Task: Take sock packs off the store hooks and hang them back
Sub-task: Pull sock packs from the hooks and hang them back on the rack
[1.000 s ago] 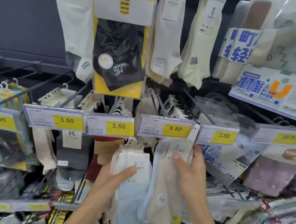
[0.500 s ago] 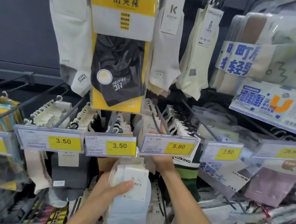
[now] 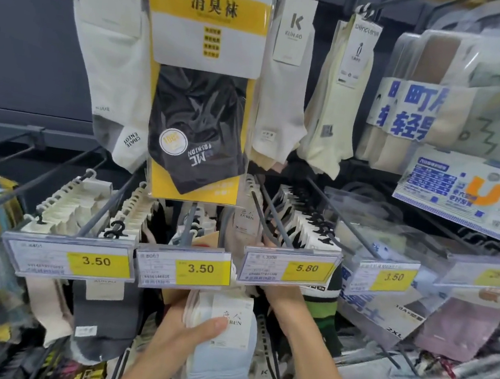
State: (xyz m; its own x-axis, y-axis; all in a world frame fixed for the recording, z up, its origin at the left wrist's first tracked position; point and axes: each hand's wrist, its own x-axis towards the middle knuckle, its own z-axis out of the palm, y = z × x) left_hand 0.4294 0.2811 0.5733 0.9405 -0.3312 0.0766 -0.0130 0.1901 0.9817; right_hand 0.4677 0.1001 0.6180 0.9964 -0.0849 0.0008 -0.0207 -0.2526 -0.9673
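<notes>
Gripping a bundle of light-blue sock packs [image 3: 236,311], thumb on the white card, the left hand [image 3: 178,333] is just below a 3.50 price tag [image 3: 183,267]. The right hand [image 3: 275,292] is hidden behind the 5.80 price tag [image 3: 288,267]; its grip I cannot tell.

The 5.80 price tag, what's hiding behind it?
Behind the 5.80 price tag the right hand reaches up from below; only its wrist and a sliver above the tag show. Carded sock packs hang on the hook. The fingers, and whatever they hold, are covered.
</notes>
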